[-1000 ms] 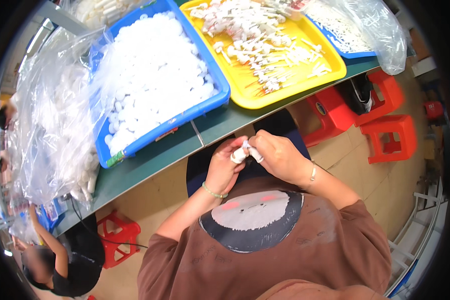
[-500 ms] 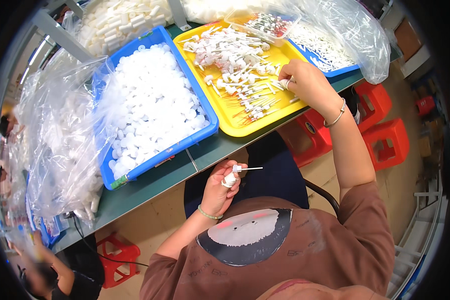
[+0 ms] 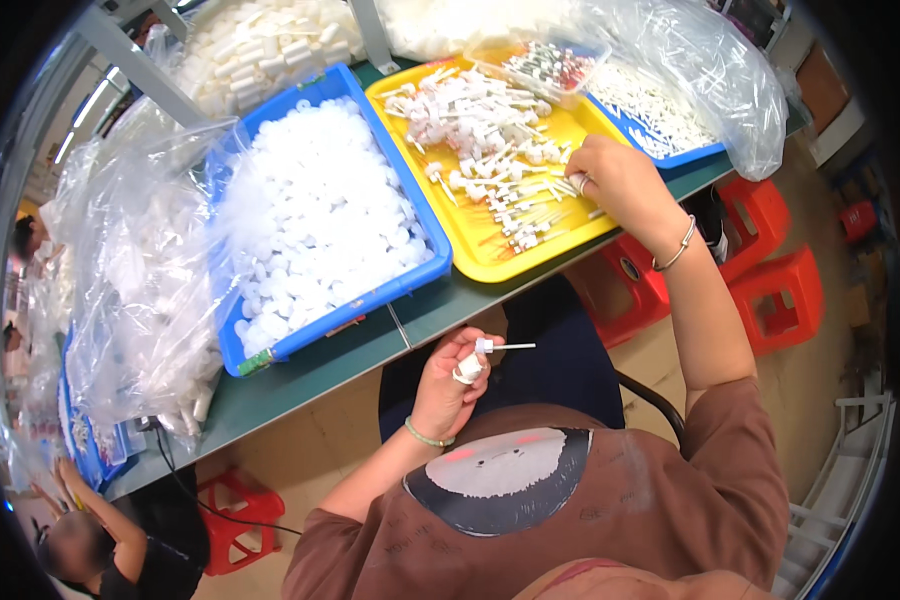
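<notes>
In front of my chest, my left hand [image 3: 448,388] pinches a small white plastic piece [image 3: 485,346] with a thin white stem pointing right. White wrapping [image 3: 468,368] covers one of its fingers. Farther right, my right hand [image 3: 625,185] reaches over the right side of the yellow tray [image 3: 485,268], fingers drawn together at the parts lying there. What those fingertips hold, if anything, is hidden; white wrapping shows on a finger here too. Loose white stemmed parts [image 3: 480,115] are heaped in the tray, some with thin orange-red ends toward the near edge.
Left of the tray stands a blue bin [image 3: 345,318] full of white plastic caps [image 3: 320,220]. Another blue tray [image 3: 695,155] holds small white pieces behind my right hand. Plastic bags [image 3: 140,270] crowd the left. Red stools [image 3: 775,300] stand beyond the green table [image 3: 320,370]. A co-worker [image 3: 110,540] sits lower left.
The whole view has shifted slightly, moving the trays a little right and down. My right fingers have moved slightly nearer the tray's front edge. My left hand still holds the stemmed piece.
</notes>
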Tool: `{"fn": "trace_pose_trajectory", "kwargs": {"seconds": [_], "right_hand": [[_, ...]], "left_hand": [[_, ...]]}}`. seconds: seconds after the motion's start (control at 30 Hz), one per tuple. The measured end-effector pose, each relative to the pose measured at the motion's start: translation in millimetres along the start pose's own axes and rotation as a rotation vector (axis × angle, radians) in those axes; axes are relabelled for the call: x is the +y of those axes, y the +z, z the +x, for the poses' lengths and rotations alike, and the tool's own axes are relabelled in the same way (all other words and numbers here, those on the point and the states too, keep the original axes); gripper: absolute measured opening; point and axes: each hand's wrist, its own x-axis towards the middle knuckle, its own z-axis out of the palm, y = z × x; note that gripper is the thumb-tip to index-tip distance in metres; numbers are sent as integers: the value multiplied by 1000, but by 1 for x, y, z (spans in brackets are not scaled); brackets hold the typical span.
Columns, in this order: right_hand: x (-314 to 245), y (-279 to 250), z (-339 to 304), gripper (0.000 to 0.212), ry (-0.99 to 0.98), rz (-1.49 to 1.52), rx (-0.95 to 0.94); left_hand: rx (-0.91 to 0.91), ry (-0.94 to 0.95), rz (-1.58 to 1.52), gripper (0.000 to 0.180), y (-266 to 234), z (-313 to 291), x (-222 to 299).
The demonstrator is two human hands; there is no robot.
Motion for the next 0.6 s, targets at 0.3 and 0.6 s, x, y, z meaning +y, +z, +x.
{"fn": "trace_pose_trajectory", "kwargs": {"seconds": [0.3, 0.6], "right_hand": [[1, -7, 13, 7, 33, 67, -147], [-2, -15, 15, 18, 92, 167, -137]], "left_hand": [[58, 36, 74, 22, 8, -1, 7], [8, 71, 100, 17, 5, -3, 9]]}}
